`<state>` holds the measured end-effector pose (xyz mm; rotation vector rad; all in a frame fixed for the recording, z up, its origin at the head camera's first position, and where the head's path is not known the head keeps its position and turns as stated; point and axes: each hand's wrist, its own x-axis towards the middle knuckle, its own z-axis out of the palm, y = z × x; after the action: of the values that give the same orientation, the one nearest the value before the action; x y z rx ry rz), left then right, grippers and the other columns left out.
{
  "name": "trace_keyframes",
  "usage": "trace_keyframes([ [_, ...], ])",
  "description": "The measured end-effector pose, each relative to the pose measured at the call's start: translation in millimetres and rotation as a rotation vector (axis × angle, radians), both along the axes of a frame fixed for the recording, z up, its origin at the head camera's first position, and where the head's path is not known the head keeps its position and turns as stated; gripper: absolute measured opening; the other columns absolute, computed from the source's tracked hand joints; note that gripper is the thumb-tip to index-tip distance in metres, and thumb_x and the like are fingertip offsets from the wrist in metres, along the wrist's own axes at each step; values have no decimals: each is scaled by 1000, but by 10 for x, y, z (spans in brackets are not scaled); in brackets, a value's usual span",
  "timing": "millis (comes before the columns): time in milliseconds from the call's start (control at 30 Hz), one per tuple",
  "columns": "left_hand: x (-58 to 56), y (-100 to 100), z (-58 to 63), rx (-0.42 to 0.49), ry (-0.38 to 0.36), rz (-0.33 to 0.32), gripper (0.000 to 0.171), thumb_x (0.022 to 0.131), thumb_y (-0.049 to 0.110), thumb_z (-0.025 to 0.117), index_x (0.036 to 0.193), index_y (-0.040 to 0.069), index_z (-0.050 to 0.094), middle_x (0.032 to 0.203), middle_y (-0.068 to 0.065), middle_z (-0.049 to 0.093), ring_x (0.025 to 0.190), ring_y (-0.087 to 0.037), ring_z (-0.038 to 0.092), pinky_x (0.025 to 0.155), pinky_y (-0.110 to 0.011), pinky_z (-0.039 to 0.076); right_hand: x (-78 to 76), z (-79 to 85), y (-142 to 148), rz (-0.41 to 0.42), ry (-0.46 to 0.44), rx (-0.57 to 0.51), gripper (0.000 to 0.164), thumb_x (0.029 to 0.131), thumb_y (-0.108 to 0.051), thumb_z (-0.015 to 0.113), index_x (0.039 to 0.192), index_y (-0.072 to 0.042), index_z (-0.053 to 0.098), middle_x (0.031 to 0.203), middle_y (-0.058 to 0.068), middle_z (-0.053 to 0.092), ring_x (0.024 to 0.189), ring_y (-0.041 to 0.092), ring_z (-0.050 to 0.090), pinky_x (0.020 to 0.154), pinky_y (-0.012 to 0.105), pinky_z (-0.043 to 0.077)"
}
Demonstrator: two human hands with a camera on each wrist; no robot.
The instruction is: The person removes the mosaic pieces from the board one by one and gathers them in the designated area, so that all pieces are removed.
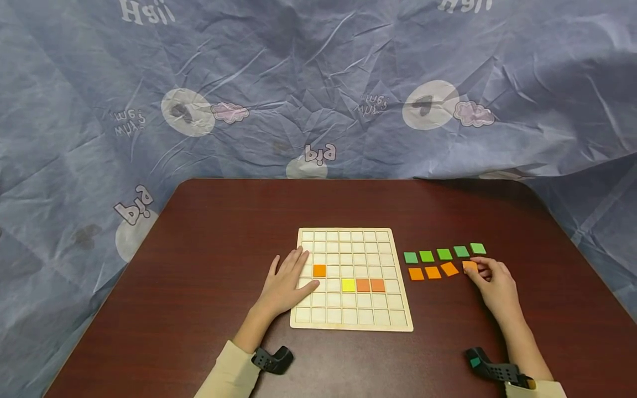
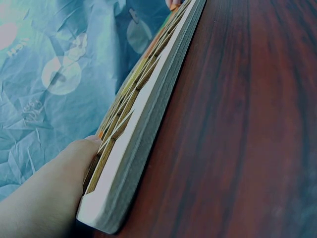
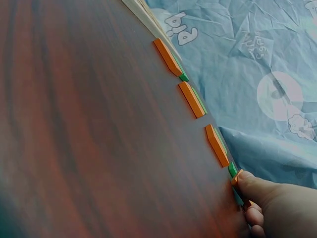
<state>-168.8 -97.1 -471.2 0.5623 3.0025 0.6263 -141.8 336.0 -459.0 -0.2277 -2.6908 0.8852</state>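
A pale wooden grid board (image 1: 350, 327) lies on the table, with an orange tile (image 1: 319, 271), a yellow tile (image 1: 348, 285) and two red-orange tiles (image 1: 370, 285) in its cells. My left hand (image 1: 287, 283) rests flat on the board's left edge, fingers straight and thumb over the cells. To the right of the board, my right hand (image 1: 497, 284) pinches an orange square tile (image 1: 469, 266) between thumb and fingers. That tile is at the right end of a row with three other orange tiles (image 1: 433, 272). In the right wrist view, the pinched tile (image 3: 237, 177) is partly hidden by the thumb.
Behind the orange row lies a row of several green tiles (image 1: 444, 254). The dark reddish-brown table (image 1: 224, 221) extends around the board. A blue-grey printed cloth (image 1: 318, 83) hangs beyond its far edge. Each wrist wears a black strap device (image 1: 272, 360).
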Motion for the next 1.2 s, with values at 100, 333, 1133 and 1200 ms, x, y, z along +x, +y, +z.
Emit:
trace_keyframes([
  [100, 4, -1, 5, -2, 2, -1, 77, 86, 62, 38, 147, 19, 19, 154, 1, 14, 141, -16, 18, 113, -48, 3, -3, -4, 0, 5, 11, 20, 40, 90, -30, 55, 113, 2, 57, 95, 15, 49, 70, -15, 28, 62, 18, 33],
  [333, -1, -3, 0, -4, 17, 1, 77, 86, 62, 38, 147, 19, 20, 153, 0, 16, 140, -16, 19, 113, -49, 4, -5, -14, -7, 15, 9, 35, 39, 91, -28, 54, 114, 3, 58, 98, 16, 49, 73, -12, 30, 63, 19, 33],
  [1133, 4, 5, -30, -3, 14, 7, 76, 86, 62, 37, 147, 19, 19, 153, 1, 16, 141, -16, 18, 113, -48, 2, 8, -21, -9, 11, -4, 19, 39, 92, -29, 52, 115, 2, 58, 99, 15, 47, 75, -6, 32, 64, 21, 32],
  [1200, 5, 4, -30, -3, 16, 6, 76, 86, 62, 37, 147, 19, 19, 153, 1, 16, 141, -16, 18, 113, -48, 3, 8, -23, -8, 11, -1, 12, 38, 92, -28, 52, 115, 2, 58, 99, 15, 48, 74, -11, 29, 64, 21, 32],
])
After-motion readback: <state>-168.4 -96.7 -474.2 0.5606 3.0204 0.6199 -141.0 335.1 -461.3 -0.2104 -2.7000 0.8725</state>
